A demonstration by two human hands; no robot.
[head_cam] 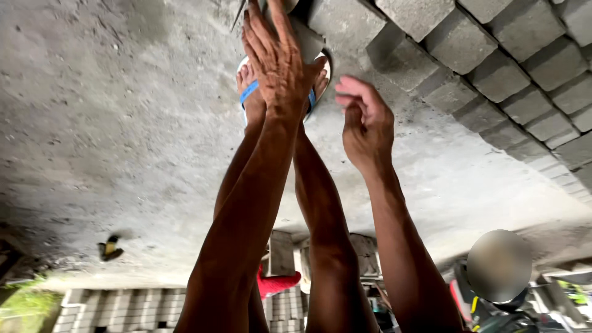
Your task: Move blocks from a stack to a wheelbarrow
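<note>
The view is upside down, with the concrete floor (pixel 123 123) overhead and my bare legs running up to my feet in blue-strapped sandals (pixel 248 92). My left hand (pixel 279 58) reaches past my feet with its fingers stretched out. It lies against a grey concrete block (pixel 311 40), and its fingertips are cut off by the frame's top edge. My right hand (pixel 365 123) hangs just to the right of it with loosely curled fingers. It holds nothing and is close to the lowest row of stacked blocks.
A stepped stack of grey concrete blocks (pixel 493 74) fills the upper right. Another person (pixel 493 290) is at the lower right. More blocks (pixel 123 311) lie at the bottom left by grass. A small yellow-and-black object (pixel 111 248) sits on the floor, and a red item (pixel 277 283) shows between my legs.
</note>
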